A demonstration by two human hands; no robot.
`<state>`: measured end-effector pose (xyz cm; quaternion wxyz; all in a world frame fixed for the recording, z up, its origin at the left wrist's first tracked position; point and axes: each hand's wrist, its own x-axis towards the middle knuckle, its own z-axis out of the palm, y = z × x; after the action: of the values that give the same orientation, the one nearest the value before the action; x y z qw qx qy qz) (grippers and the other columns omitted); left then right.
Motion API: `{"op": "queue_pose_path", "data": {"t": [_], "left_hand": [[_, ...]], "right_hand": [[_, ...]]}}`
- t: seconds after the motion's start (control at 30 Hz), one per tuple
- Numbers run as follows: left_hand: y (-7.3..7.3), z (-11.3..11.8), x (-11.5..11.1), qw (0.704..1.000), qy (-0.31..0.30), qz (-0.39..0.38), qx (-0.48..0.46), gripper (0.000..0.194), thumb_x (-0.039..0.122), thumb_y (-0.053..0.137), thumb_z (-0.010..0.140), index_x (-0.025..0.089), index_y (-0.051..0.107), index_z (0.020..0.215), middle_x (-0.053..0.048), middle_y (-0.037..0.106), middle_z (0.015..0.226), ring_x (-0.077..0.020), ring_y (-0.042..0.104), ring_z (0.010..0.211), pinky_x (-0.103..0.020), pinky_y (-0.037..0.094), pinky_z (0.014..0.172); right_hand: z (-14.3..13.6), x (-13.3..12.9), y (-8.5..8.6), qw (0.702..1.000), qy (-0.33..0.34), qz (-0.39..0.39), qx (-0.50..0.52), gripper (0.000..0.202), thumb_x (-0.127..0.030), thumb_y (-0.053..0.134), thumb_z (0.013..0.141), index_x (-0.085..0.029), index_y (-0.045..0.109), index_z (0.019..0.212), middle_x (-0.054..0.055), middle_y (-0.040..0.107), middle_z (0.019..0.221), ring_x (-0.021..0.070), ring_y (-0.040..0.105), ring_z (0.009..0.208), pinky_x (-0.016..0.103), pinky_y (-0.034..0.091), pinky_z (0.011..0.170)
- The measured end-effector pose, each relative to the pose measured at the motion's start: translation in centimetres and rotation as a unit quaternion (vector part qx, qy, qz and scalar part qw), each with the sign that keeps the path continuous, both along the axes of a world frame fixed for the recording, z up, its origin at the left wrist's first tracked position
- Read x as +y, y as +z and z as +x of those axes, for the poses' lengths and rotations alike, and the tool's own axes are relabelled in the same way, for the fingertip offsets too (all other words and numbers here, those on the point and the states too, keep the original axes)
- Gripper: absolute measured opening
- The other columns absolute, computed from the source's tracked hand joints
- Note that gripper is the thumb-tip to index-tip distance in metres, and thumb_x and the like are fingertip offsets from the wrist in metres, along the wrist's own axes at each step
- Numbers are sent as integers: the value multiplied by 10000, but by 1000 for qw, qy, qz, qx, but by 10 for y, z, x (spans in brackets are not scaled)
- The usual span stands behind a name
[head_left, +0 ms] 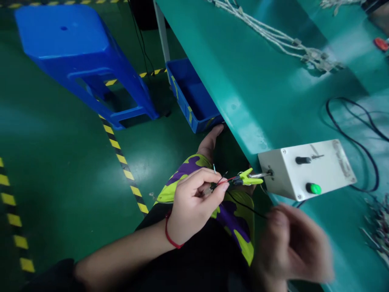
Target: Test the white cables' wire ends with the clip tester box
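Note:
My left hand [197, 198] is closed in a pinch on several thin wires [224, 181], red and dark ones among them, with a light-coloured end sticking up past the fingertips. Just beyond those fingers is a yellow-green clip [249, 177], joined by a metal rod to a pale control box [319, 168]. The box has a black knob [303, 160] and a green button [315, 189]. In front of the box, my right hand [296, 243] is smeared by motion, its fingers seemingly curled. A black cord [247, 207] runs towards it; whether the hand holds it is unclear.
The green tabletop [225, 69] carries a bundle of white cables [273, 36], a looped black cable [377, 162] and loose wires [378, 227] at the right edge. A blue bin [194, 115] is on the floor beside the table, with a blue stool [67, 36] farther left.

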<state>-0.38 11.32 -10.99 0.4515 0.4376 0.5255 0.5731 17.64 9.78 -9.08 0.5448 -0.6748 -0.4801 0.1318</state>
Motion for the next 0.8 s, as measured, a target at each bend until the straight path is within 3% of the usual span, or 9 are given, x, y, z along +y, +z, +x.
{"op": "queue_pose_path", "data": {"t": [0.07, 0.13, 0.3, 0.43, 0.6, 0.8], "left_hand": [[-1, 0, 0, 1000, -1, -2, -1, 31, 208, 756, 979, 218, 733, 960, -50, 754, 959, -176, 687, 740, -287, 532, 577], [-2, 0, -1, 1000, 3, 3, 4, 33, 214, 755, 980, 241, 739, 973, -49, 761, 957, -188, 686, 731, -309, 528, 569], [-1, 0, 0, 1000, 13, 1, 27, 20, 240, 760, 978, 255, 752, 968, -51, 774, 936, -206, 688, 712, -339, 531, 565], [1, 0, 0, 999, 14, -3, 37, 35, 245, 752, 980, 232, 762, 949, -50, 782, 918, -200, 683, 692, -335, 532, 565], [-2, -2, -2, 999, 10, 4, 36, 23, 233, 771, 969, 253, 760, 965, -38, 775, 921, -181, 658, 669, -325, 502, 545], [-3, -5, -4, 1000, 6, 6, 17, 19, 236, 765, 979, 249, 751, 975, -51, 776, 946, -205, 704, 748, -328, 536, 584]], "right_hand": [[17, 14, 2, 987, -54, 126, -86, 500, -245, 901, 613, -316, 858, 1107, 79, 746, 828, 268, 639, 650, 416, 481, 546], [29, 31, -1, 977, -42, 183, -98, 650, -280, 912, 547, -293, 845, 1194, 88, 724, 784, 243, 587, 571, 381, 408, 472], [35, 44, -8, 981, -23, 152, -117, 701, -242, 933, 542, -245, 828, 1235, 69, 689, 783, 188, 549, 534, 297, 315, 424], [35, 41, -8, 979, 12, 177, -100, 827, -202, 939, 539, -304, 761, 1340, 30, 674, 781, 187, 556, 554, 298, 350, 439], [28, 40, -4, 982, -12, 158, -100, 646, -218, 931, 574, -244, 824, 1210, 50, 680, 745, 197, 570, 543, 309, 343, 431], [26, 43, -1, 983, -7, 162, -90, 627, -208, 936, 594, -237, 831, 1212, 45, 679, 774, 185, 564, 560, 309, 335, 439]]}}
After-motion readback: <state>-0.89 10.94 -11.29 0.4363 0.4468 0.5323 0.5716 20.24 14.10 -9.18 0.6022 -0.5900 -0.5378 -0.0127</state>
